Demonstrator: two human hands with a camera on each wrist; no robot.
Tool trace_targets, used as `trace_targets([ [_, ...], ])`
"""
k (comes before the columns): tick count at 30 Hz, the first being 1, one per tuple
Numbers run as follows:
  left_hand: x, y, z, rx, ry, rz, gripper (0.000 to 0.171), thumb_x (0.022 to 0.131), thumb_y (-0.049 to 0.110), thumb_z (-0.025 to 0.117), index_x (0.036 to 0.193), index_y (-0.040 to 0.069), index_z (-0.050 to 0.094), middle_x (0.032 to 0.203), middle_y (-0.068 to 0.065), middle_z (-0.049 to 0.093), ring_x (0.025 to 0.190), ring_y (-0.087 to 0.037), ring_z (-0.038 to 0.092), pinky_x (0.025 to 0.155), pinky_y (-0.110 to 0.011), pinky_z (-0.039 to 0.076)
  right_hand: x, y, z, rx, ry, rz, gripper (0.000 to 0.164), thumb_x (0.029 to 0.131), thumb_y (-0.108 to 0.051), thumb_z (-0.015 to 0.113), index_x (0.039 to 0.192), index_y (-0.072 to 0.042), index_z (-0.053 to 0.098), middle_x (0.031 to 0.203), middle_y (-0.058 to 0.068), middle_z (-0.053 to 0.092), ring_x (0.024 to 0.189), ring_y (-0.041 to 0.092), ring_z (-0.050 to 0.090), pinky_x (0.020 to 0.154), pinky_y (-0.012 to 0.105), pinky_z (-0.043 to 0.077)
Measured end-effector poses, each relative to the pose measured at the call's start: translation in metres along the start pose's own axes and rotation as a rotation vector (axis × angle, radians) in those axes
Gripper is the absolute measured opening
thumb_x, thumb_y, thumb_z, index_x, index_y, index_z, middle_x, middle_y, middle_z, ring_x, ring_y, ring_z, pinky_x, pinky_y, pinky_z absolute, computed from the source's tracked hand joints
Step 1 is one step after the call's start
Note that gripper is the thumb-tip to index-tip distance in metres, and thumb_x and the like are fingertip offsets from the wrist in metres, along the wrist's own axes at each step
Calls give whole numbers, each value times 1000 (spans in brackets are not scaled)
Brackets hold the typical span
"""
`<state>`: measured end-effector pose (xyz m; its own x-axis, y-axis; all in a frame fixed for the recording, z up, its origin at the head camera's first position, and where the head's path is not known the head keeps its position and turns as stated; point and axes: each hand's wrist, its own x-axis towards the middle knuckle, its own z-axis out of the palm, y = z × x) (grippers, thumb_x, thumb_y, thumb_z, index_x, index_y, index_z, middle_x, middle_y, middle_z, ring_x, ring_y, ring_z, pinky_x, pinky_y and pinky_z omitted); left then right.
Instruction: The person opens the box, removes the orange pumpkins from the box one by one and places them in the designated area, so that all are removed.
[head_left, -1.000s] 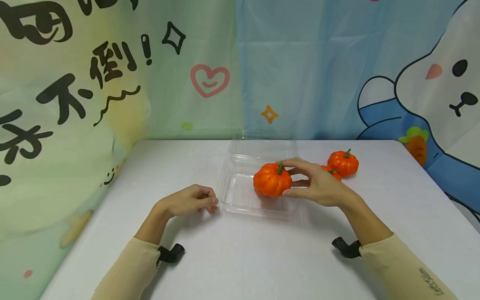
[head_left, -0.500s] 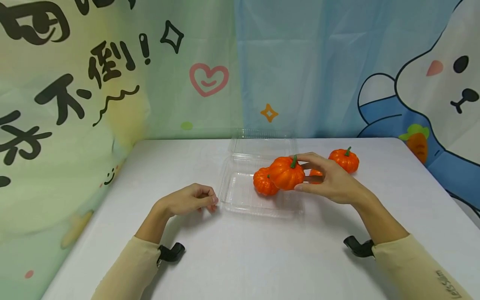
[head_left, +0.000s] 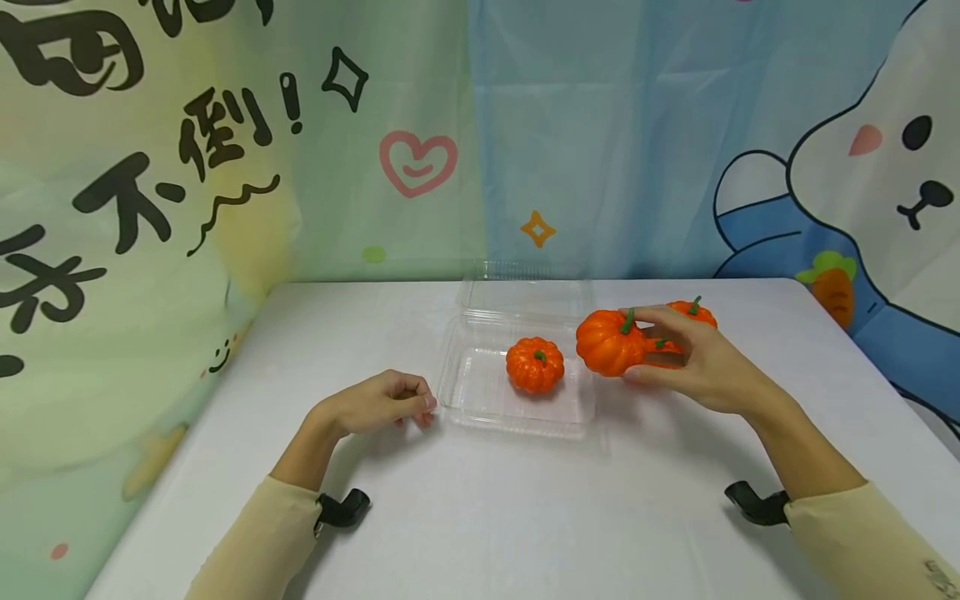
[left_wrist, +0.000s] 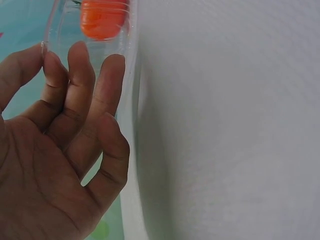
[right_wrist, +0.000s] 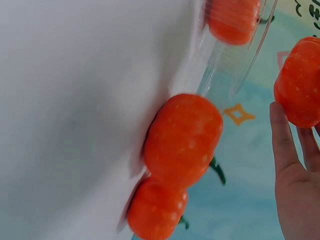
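My right hand [head_left: 693, 354] grips an orange toy pumpkin [head_left: 606, 343] with a green stem, raised just right of the clear plastic clamshell box [head_left: 480, 408]. In the right wrist view the fingers [right_wrist: 282, 140] lie against this pumpkin. A second pumpkin [head_left: 535, 367] sits inside the box's near half. My left hand [head_left: 378, 402] is at the box's left side; in the left wrist view its thumb and index finger pinch the rim, while the other fingers are loosely bent. Behind the right hand are two more pumpkins, one [right_wrist: 185, 140] partly hidden in the head view and another [head_left: 693, 311] farther back.
The box's lid [head_left: 525, 296] lies open toward the back of the white table [head_left: 480, 517]. A printed curtain [head_left: 570, 150] hangs right behind the table's far edge. Black wrist mounts [head_left: 343, 507] stick out at both sleeves.
My right hand has carried its pumpkin rightward from above the box to beyond its right side. The pumpkin inside the box has come into full view. My left hand has stayed put.
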<state>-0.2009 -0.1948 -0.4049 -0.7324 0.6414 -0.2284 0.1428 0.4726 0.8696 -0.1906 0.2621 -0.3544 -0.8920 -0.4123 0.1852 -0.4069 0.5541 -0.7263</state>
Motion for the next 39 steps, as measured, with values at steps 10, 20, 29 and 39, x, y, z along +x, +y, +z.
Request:
trace_targets([
  [10, -1, 0, 1, -4, -1, 4, 22, 103, 21, 57, 99, 1, 66, 97, -14, 74, 96, -26, 69, 83, -40, 49, -16, 18, -8, -12, 110, 14, 70, 88, -10, 82, 149, -7, 49, 147, 13, 48, 108, -5, 56, 87, 6, 46],
  [20, -2, -3, 3, -4, -3, -5, 24, 103, 23, 58, 100, 1, 67, 97, -14, 73, 96, -27, 68, 83, -39, 49, -33, 33, -19, 5, 179, 43, 72, 87, -3, 81, 150, -11, 49, 145, -1, 49, 118, -7, 50, 87, 6, 47],
  [29, -3, 0, -1, 5, 3, -1, 22, 103, 22, 58, 99, 2, 67, 96, -13, 74, 96, -26, 69, 82, -40, 50, -43, 45, -33, -16, 267, 13, 77, 83, 7, 80, 151, -12, 49, 147, 2, 49, 119, -3, 52, 85, 5, 47],
  [39, 0, -1, -1, -6, 1, -9, 24, 104, 23, 57, 100, 1, 67, 98, -13, 74, 96, -25, 70, 83, -40, 49, -52, 56, -49, -48, 317, 48, 77, 84, 6, 80, 152, -12, 49, 145, -3, 48, 117, -7, 50, 82, 3, 45],
])
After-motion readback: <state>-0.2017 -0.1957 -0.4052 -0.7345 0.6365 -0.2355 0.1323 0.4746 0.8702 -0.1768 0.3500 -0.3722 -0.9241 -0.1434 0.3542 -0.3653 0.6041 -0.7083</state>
